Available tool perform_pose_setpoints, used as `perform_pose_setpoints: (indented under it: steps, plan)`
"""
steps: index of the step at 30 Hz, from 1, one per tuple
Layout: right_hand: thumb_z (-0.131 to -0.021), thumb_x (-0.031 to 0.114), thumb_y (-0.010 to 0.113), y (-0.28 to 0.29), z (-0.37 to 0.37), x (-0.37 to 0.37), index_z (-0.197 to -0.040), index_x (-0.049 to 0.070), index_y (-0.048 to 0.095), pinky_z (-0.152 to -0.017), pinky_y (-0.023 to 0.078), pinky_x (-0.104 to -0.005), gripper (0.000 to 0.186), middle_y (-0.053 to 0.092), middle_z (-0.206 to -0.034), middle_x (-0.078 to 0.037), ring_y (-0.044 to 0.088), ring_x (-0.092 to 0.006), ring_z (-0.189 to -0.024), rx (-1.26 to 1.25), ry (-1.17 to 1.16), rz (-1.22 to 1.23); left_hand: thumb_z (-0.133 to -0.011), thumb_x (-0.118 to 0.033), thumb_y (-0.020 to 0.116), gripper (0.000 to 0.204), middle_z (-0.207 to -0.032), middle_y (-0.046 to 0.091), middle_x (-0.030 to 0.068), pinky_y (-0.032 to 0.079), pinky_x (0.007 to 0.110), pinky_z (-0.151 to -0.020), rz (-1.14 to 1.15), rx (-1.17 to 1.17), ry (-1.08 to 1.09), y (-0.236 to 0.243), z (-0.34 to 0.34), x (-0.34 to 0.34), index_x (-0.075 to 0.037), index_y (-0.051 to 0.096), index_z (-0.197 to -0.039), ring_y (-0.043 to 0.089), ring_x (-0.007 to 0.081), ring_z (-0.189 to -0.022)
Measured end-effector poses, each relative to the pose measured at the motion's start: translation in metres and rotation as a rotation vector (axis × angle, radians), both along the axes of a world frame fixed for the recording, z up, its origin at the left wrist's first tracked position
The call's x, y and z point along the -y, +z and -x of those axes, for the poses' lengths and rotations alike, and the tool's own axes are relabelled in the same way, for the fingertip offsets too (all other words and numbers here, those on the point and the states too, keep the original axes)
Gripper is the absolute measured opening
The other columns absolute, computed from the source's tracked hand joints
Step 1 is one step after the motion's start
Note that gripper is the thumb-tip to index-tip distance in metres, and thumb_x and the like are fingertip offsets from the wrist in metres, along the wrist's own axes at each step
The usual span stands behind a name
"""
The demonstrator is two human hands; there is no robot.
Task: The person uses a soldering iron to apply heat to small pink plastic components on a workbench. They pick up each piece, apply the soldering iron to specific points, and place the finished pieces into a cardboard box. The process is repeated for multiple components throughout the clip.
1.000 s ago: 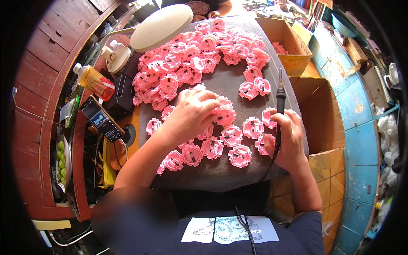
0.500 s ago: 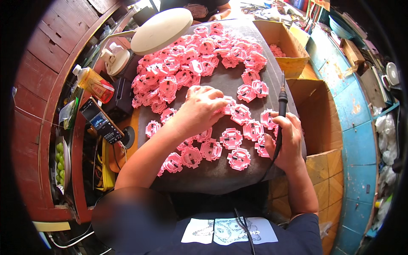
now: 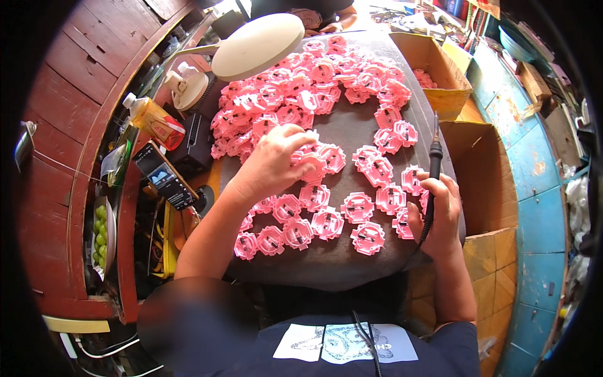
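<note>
Evidently, the left hand [image 3: 276,162] is down among the rounded pink plastic pieces with notched rims and small black inserts [image 3: 367,239], its grip curled over those by its fingertips — whether it has clamped on one or only rests against it, I cannot tell. The right hand [image 3: 441,210] has its grip closed on the black handle of a slim soldering iron [image 3: 435,154], metal tip pointing up and away from the body, thumb lying apart from the handle near the right-hand pieces. The pieces lie loose across the dark grey tabletop [image 3: 352,129], spread singly or overlapping close to the person, with a dense heap [image 3: 271,95] of them farther off, beneath a large cream-coloured disc [image 3: 257,49]. Each looks light and fairly stiff, probably smooth enough to slide if nudged; the thin notched edges might snag on a neighbour or chip under a hard pinch. The outer pink rim seems the best hold — thumb and finger on opposite sides, clear of the black insert — while the iron is best held by its handle, never near the metal.
</note>
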State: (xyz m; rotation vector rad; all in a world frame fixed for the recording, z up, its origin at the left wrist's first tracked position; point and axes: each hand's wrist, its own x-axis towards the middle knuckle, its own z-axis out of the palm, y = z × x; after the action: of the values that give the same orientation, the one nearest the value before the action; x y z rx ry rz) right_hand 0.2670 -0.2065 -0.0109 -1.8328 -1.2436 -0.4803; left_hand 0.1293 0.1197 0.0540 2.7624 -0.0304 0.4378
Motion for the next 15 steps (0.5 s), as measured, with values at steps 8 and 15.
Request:
perform_pose_setpoints:
  steps: [8, 15]
  plan:
    - [-0.080, 0.011, 0.076, -0.002, 0.002, 0.001, -0.120, 0.003, 0.060, -0.100, 0.046, -0.0515, 0.043, 0.073, -0.116, -0.019, 0.064, -0.0428, -0.109, -0.037, -0.020, -0.005, -0.079, -0.003, 0.082, 0.039, -0.114, 0.070, 0.0154, 0.056, 0.044, -0.096, -0.058, 0.013, -0.026, -0.004, 0.008, 0.010, -0.005, 0.072, -0.117, 0.068, 0.0363, -0.109]
    - [-0.081, 0.012, 0.076, -0.001, 0.001, 0.002, -0.121, 0.003, 0.059, -0.100, 0.047, -0.0518, 0.044, 0.073, -0.116, -0.019, 0.064, -0.0435, -0.108, -0.022, -0.020, -0.011, -0.080, -0.007, 0.079, 0.034, -0.106, 0.069, 0.0185, 0.056, 0.047, -0.090, 0.138, 0.042, 0.014, 0.002, 0.003, 0.021, -0.003, 0.072, -0.113, 0.068, 0.0391, -0.101]
